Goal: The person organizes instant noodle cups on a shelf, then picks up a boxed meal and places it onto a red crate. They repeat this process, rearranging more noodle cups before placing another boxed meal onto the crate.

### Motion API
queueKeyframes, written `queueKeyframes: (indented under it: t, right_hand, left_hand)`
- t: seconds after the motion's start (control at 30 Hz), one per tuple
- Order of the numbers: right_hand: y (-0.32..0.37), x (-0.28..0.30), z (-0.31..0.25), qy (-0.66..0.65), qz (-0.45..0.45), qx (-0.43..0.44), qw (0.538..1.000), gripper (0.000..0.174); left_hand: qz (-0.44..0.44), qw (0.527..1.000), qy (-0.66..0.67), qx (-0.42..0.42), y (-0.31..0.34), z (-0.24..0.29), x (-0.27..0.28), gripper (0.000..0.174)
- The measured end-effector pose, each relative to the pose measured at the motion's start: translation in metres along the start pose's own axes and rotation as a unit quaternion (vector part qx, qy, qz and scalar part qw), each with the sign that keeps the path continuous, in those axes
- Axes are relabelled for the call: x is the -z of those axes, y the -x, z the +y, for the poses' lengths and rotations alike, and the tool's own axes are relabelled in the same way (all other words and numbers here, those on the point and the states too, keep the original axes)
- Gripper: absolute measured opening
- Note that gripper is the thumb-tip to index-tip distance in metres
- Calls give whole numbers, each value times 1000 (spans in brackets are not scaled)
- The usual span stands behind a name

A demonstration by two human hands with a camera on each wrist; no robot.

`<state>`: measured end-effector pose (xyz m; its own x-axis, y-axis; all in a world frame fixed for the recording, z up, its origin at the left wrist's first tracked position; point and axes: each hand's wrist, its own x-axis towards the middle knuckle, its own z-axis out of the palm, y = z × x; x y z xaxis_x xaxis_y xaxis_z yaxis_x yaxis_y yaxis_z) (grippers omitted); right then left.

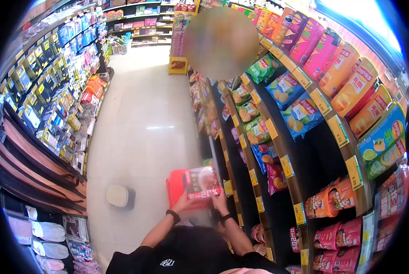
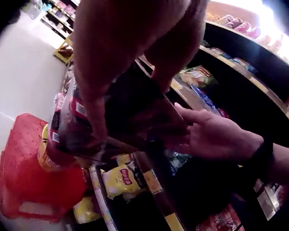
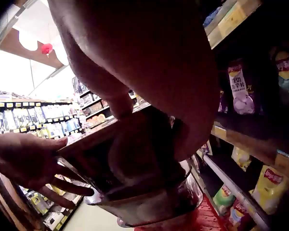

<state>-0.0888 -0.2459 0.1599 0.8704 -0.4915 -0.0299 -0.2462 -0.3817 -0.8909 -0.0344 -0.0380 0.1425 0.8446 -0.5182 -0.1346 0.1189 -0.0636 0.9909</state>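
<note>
Both hands hold a dark printed food pack [image 1: 200, 180] with a bowl picture and large white lettering, in front of the body. My left hand [image 1: 182, 202] grips its left near corner, and my right hand [image 1: 220, 202] holds the right near edge. In the left wrist view the right hand [image 2: 216, 132] has its thumb on top of the pack's edge. The left hand [image 3: 29, 161] shows its fingers spread along the pack's side in the right wrist view. A red shopping basket [image 2: 24, 163] lies below the pack. Beside the pack, a yellow-banded tub [image 2: 44, 154] shows partly.
Curved snack shelves [image 1: 277, 132] rise close on the right, with chip bags [image 1: 300, 114] and orange noodle tubs [image 1: 330, 198]. A small white-topped bin [image 1: 117, 195] stands on the aisle floor [image 1: 136, 114]. Racks of hanging goods [image 1: 53, 105] line the left.
</note>
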Motion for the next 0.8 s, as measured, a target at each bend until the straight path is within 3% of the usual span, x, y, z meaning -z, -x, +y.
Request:
queueKeyframes:
  t: [0.2,0.3,0.37,0.47,0.57,0.73,0.8]
  right_hand:
    - [-2,9,-19,-65,-40,20,997,66]
    - [-5,12,-18,-173,-149,-152,962,64]
    - [-7,11,-17,-178,-155,-145,961,60]
    - [-10,10,-14,-180,-151,-101,967,58]
    - [-18,-2,22,-189,-112,-48,974,50]
    - [-2,12,-13,-236,-100,-45,966,43]
    - [8,19,-25,-193,-59,-9,979,43]
  left_hand:
    - [-26,996,85,12,-13,2,1,62]
    - [-38,994,97,12,-16,-4,5,60]
    - [-53,993,91,46,-19,-4,5,59]
    - [-75,992,104,-12,-10,44,1,58]
    - [-70,991,116,1,-6,46,0,58]
    - [-92,992,87,0,-9,34,4,59]
    - [-105,993,47,5,-7,44,3,60]
